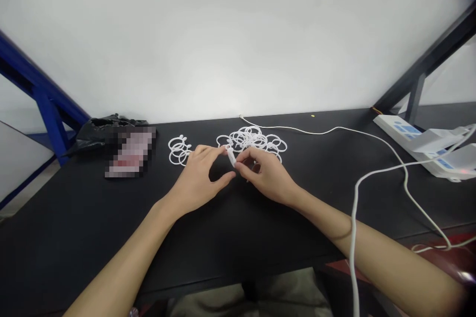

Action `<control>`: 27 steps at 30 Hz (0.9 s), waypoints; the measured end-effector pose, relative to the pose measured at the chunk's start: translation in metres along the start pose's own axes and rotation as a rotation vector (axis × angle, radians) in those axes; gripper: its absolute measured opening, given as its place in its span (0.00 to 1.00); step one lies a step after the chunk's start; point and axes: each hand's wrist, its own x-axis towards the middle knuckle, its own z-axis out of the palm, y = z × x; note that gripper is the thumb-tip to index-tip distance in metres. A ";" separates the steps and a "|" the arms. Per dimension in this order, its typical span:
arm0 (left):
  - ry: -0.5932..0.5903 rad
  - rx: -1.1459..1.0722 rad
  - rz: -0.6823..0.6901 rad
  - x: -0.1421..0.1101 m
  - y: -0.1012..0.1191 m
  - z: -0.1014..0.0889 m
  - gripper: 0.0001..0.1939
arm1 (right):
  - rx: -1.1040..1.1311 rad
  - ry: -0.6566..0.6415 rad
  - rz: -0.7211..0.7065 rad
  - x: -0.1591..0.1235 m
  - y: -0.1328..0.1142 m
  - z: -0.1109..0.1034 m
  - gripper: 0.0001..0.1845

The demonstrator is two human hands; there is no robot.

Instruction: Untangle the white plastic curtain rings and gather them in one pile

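Note:
My right hand [263,173] pinches a white plastic ring [231,157] between thumb and forefinger; it is seen nearly edge-on. At the upper end of that ring, the fingertips of my left hand [199,178] touch or almost touch it, with the thumb spread well away. Behind my right hand lies a loose heap of thin white rings [247,137], some with small round tabs. A smaller group of similar rings [178,151] lies left of it, partly hidden by my left hand.
On the black table [230,237], a black plastic bag [100,131] and a blurred-out pinkish item [130,153] are at left. White devices with blue panels [409,131] stand at right. A white cable [354,228] hangs across my right forearm; a thinner cord [327,131] runs behind.

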 end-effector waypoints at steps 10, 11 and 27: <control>0.057 -0.019 0.042 0.001 -0.001 -0.002 0.20 | -0.022 -0.013 -0.055 -0.001 0.001 0.000 0.03; 0.058 -0.018 0.044 0.001 -0.002 -0.002 0.19 | -0.033 -0.017 -0.067 -0.001 0.001 0.000 0.03; -0.006 -0.012 0.124 0.000 0.002 -0.001 0.21 | -0.162 0.008 -0.172 -0.001 0.007 0.000 0.12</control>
